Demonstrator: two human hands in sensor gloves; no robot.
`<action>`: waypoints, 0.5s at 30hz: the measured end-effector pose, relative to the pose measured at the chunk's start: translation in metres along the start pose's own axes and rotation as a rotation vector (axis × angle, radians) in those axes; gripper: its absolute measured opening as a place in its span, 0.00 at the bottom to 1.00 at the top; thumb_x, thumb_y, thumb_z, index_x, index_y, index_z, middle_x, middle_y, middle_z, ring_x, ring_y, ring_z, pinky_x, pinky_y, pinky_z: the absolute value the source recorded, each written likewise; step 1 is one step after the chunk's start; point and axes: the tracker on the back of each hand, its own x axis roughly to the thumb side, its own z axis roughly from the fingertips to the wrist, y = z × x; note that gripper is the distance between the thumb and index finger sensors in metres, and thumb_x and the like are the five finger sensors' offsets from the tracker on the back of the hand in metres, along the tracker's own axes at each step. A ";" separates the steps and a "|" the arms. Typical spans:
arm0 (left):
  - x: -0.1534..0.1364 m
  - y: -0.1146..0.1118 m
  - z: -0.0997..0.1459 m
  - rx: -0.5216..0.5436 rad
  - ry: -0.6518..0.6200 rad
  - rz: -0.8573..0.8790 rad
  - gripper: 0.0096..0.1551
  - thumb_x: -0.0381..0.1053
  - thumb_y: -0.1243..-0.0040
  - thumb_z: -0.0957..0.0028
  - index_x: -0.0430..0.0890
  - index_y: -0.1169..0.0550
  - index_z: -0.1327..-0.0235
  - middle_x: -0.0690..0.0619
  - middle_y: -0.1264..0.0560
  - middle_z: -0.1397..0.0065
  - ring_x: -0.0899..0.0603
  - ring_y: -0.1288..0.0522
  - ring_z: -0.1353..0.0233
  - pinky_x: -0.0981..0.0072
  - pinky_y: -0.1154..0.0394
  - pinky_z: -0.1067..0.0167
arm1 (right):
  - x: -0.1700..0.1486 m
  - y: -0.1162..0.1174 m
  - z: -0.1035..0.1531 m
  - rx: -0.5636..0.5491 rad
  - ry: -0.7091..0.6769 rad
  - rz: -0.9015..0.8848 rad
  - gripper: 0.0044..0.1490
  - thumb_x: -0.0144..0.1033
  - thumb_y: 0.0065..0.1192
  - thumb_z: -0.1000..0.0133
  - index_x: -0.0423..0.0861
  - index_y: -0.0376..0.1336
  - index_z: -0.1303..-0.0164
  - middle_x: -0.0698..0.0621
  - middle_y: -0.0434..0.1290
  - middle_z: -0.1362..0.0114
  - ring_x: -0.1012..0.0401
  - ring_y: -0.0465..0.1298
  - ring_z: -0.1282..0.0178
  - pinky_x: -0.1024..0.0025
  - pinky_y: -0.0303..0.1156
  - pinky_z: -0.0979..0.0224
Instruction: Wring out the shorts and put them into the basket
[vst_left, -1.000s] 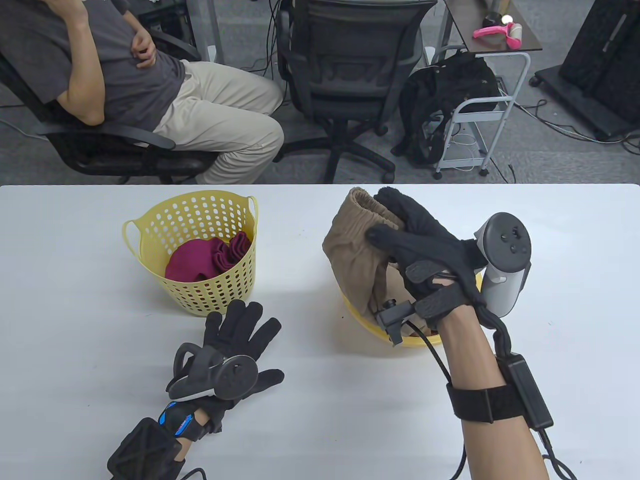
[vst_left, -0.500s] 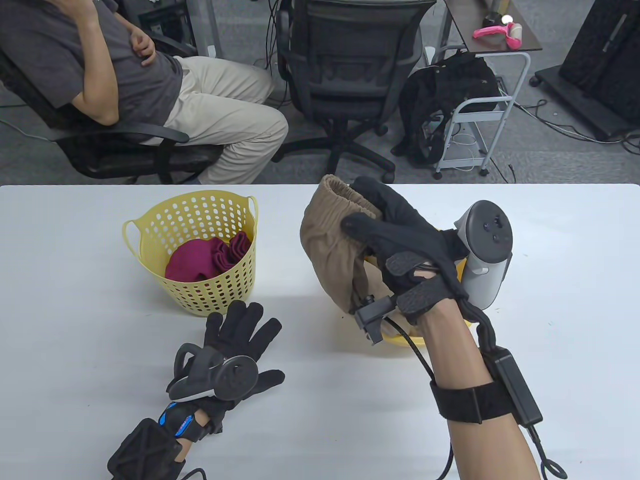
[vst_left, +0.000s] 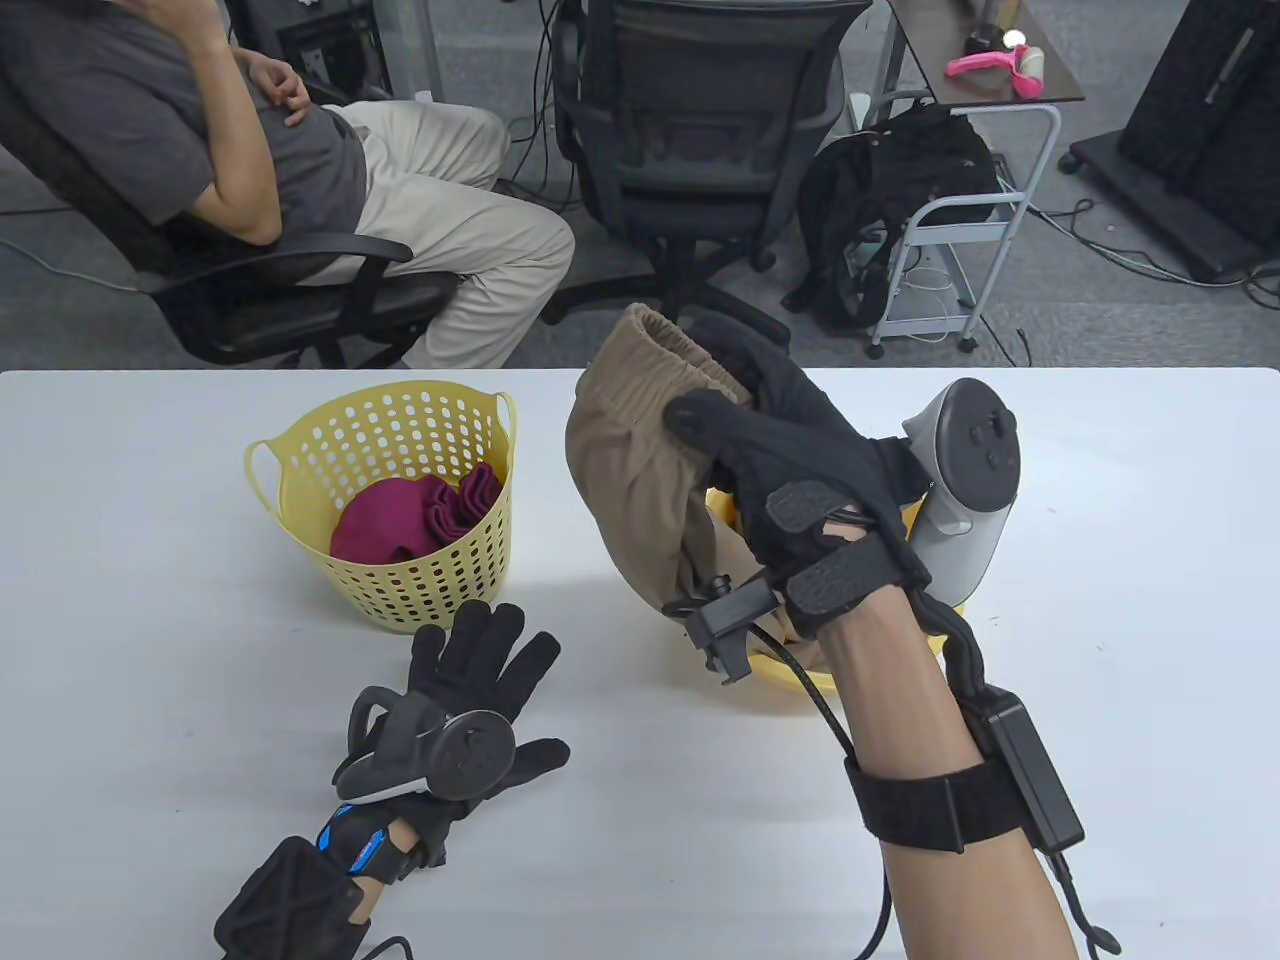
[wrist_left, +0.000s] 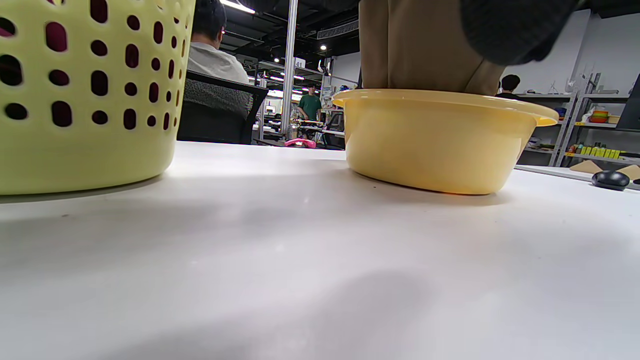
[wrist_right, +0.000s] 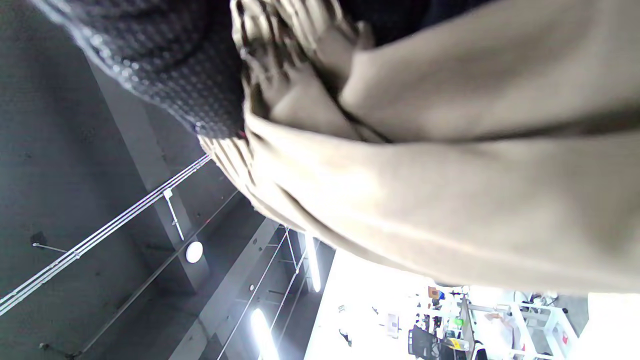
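My right hand (vst_left: 745, 420) grips the tan shorts (vst_left: 620, 480) by the elastic waistband and holds them above the yellow basin (vst_left: 800, 680), their lower end hanging inside it. The left wrist view shows the shorts (wrist_left: 415, 45) rising out of the basin (wrist_left: 440, 145). Tan cloth fills the right wrist view, where the shorts (wrist_right: 450, 200) sit bunched under a gloved finger. My left hand (vst_left: 480, 670) lies flat on the table with fingers spread, just in front of the yellow perforated basket (vst_left: 390, 500), which holds a dark red garment (vst_left: 420, 515).
The white table (vst_left: 150, 650) runs the full width. Beyond its far edge sit a person in an office chair (vst_left: 250, 180), an empty black chair (vst_left: 700, 150) and a small trolley (vst_left: 960, 220) with a black bag.
My right hand has lifted the shorts higher and carried them to the left, toward the basket. The left hand has stayed still on the table.
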 end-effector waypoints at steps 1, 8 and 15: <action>0.000 0.000 0.000 0.001 0.000 0.001 0.58 0.73 0.44 0.46 0.47 0.52 0.13 0.28 0.56 0.10 0.17 0.56 0.15 0.16 0.57 0.33 | 0.001 0.002 0.000 0.006 -0.003 -0.007 0.45 0.47 0.73 0.41 0.37 0.55 0.23 0.38 0.72 0.31 0.46 0.82 0.40 0.55 0.80 0.36; -0.001 0.000 0.000 0.005 0.002 0.008 0.59 0.73 0.45 0.46 0.45 0.53 0.14 0.28 0.57 0.11 0.17 0.56 0.15 0.16 0.57 0.33 | 0.009 0.012 -0.001 0.033 -0.018 -0.051 0.45 0.48 0.72 0.41 0.37 0.55 0.23 0.38 0.72 0.32 0.46 0.82 0.40 0.55 0.80 0.36; -0.002 0.000 0.001 0.016 0.005 0.021 0.62 0.73 0.45 0.46 0.42 0.56 0.14 0.27 0.57 0.11 0.16 0.56 0.16 0.16 0.57 0.33 | 0.017 0.020 -0.001 0.049 -0.031 -0.064 0.45 0.48 0.72 0.41 0.37 0.55 0.23 0.38 0.72 0.32 0.46 0.82 0.40 0.55 0.80 0.36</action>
